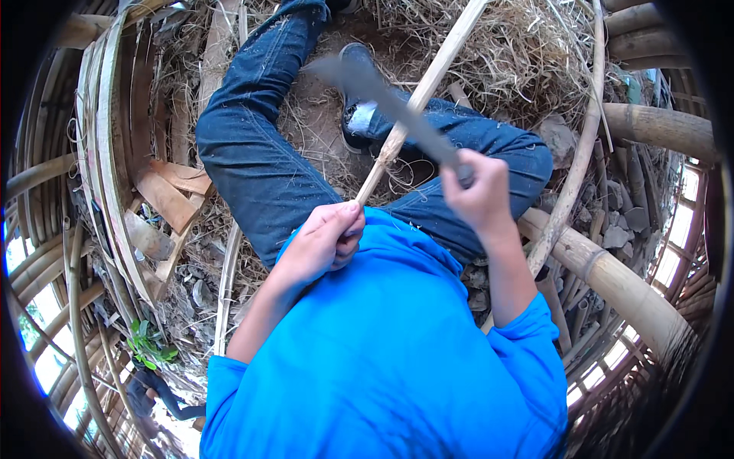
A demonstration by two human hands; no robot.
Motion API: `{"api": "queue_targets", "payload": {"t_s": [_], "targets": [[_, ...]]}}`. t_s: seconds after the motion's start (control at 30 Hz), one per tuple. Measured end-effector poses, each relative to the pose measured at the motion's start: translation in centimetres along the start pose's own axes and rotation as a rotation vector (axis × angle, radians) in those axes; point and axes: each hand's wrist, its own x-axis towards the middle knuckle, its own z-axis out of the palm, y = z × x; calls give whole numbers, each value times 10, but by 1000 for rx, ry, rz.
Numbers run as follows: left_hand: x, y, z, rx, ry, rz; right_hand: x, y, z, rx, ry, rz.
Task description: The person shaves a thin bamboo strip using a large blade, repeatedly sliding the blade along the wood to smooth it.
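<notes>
My left hand is closed around the near end of a long, pale split-bamboo strip, close to my blue shirt. The strip slants away to the upper right between my legs and has a rough, darker node partway along. My right hand grips the dark handle of a machete. Its grey blade, blurred toward the tip, points to the upper left and crosses over the strip just beyond the node. Whether blade and strip touch, I cannot tell.
Thin shavings are heaped at the far right. Cut bamboo slats and flat wood offcuts lie on the left. A thick bamboo pole runs along my right, near broken stones. A small green plant grows at lower left.
</notes>
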Motion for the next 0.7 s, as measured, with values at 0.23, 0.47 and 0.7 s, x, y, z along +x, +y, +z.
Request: {"api": "queue_targets", "payload": {"t_s": [0.23,0.47,0.7], "targets": [[-7,-10,12,380,158,171,13,-5,19,-191,-96,-106],[-24,-20,27,589,220,174,67,54,-10,-170,102,255],[-5,-12,10,637,324,248,48,19,-48,-331,86,141]]}}
